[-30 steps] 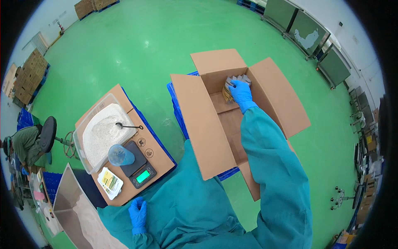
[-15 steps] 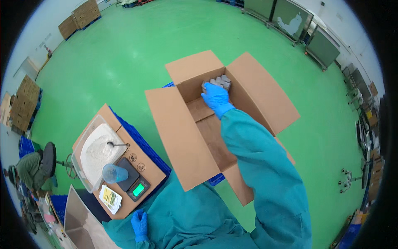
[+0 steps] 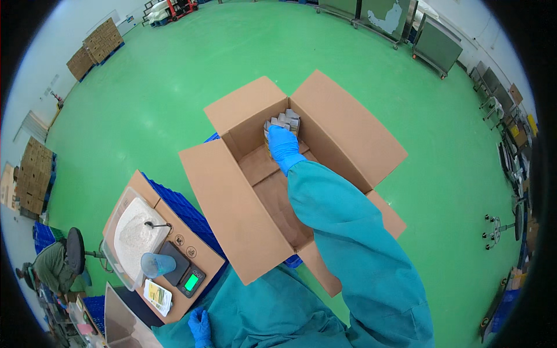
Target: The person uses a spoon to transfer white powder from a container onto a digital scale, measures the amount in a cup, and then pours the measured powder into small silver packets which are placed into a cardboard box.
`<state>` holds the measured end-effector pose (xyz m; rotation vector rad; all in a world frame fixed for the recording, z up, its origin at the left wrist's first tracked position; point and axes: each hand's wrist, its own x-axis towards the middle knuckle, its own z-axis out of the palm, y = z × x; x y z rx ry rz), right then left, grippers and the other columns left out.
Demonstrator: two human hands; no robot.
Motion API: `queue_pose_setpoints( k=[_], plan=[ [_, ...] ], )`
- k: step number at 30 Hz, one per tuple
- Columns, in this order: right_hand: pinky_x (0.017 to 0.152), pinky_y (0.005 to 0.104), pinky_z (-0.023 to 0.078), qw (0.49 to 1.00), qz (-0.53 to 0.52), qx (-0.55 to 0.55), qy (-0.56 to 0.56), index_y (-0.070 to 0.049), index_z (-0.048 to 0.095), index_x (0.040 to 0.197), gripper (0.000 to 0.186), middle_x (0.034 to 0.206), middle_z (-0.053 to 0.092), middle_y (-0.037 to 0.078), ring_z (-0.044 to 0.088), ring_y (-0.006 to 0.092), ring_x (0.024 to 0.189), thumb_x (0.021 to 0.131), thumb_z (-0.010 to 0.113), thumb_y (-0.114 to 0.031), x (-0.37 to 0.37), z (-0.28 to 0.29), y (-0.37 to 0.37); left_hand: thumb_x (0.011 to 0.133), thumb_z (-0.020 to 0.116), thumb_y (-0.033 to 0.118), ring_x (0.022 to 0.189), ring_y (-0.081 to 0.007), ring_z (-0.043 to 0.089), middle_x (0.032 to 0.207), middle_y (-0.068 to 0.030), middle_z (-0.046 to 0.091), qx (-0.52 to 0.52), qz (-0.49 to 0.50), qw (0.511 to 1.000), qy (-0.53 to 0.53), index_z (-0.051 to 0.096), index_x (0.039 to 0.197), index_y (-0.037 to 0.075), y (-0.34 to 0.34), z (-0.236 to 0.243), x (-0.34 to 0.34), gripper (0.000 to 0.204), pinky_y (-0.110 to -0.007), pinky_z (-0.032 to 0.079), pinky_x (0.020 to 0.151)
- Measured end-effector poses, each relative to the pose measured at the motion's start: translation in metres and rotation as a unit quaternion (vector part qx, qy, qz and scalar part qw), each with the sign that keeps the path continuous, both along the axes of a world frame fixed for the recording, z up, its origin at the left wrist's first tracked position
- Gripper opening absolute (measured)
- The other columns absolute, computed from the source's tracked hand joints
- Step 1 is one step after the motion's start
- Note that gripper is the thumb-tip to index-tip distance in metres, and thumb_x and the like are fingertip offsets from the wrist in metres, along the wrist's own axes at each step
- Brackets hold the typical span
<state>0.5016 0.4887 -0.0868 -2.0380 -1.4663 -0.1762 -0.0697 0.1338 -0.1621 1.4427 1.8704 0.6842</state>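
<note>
My right hand [image 3: 284, 149], gloved in blue, reaches down into an open cardboard box [image 3: 223, 209]. Its fingers are closed around small boxes [image 3: 288, 119] with grey ends, standing in a cluster in the far corner. The fingertips and the lower part of the cluster are hidden behind the glove. My left hand [image 3: 199, 327], also gloved in blue, rests loosely curled on my green gown near the lower edge, and no object shows in it.
At the left, a flattened cardboard surface on a blue crate [image 3: 180, 200] holds a tub of white powder [image 3: 139, 232] with a small spoon, a blue cup [image 3: 158, 265], a digital scale [image 3: 190, 283] and a white packet [image 3: 158, 297]. A person [image 3: 55, 264] bends over at far left. Wheeled racks [image 3: 436, 46] stand behind.
My view has shifted, so the cardboard box appears farther left. My right hand stays at the small boxes in the far corner, now lower on their near side. The left hand remains curled on the gown.
</note>
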Motion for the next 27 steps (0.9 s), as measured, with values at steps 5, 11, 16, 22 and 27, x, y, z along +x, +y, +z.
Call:
queue_pose_setpoints(
  k=[5,11,16,22,27],
  plan=[
    [0.076,0.0487,0.05,0.986,0.008,0.137,-0.092,-0.01,0.06,0.1,0.019,0.095,0.065,0.017,0.063,0.0339,0.091,0.088,0.056,-0.025,-0.015,0.018,-0.005,0.084,0.067,0.016,0.082,-0.0205,0.061,0.09,-0.0137,0.066,0.02,0.011,1.0,-0.009,0.063,0.099,-0.005,-0.01,-0.003,-0.007,0.026,-0.034,0.05,0.079],
    [0.077,0.0468,0.05,0.998,0.021,-0.025,0.06,-0.013,0.06,0.099,0.023,0.1,0.06,0.011,0.059,0.0329,0.096,0.081,0.062,-0.027,-0.01,0.052,-0.034,0.085,0.066,0.016,0.08,-0.0198,0.061,0.088,-0.014,0.066,0.004,-0.004,1.0,0.027,0.063,0.099,-0.005,-0.01,0.012,-0.001,0.026,-0.034,0.05,0.078],
    [0.09,0.0414,0.048,0.985,-0.002,0.004,0.173,-0.007,0.062,0.115,0.041,0.112,0.063,0.019,0.059,0.0345,0.106,0.079,0.059,-0.028,-0.01,0.089,-0.026,0.087,0.064,0.014,0.089,-0.0211,0.064,0.097,-0.0161,0.068,0.024,0.017,0.999,0.028,0.064,0.105,-0.004,-0.021,0.031,-0.004,0.026,-0.035,0.051,0.082],
    [0.081,0.0315,0.05,0.96,0.135,0.055,0.241,-0.006,0.061,0.119,0.041,0.104,0.064,0.012,0.061,0.0188,0.093,0.086,0.067,-0.029,0.051,0.138,-0.039,0.087,0.065,0.018,0.065,-0.0156,0.059,0.076,-0.0092,0.065,0.03,0.084,0.993,-0.071,0.054,0.12,0.003,0.022,0.076,0.021,0.038,-0.033,0.049,0.062],
    [0.069,0.0251,0.046,0.922,0.242,0.005,0.302,-0.009,0.066,0.112,0.033,0.096,0.065,0.003,0.058,0.0103,0.081,0.087,0.066,-0.03,-0.117,0.219,-0.069,0.086,0.067,0.021,0.05,-0.0143,0.048,0.059,-0.0076,0.055,0.144,0.15,0.978,0.017,0.049,0.079,0.002,0.005,0.084,-0.031,0.027,-0.034,0.041,0.049]
  ],
)
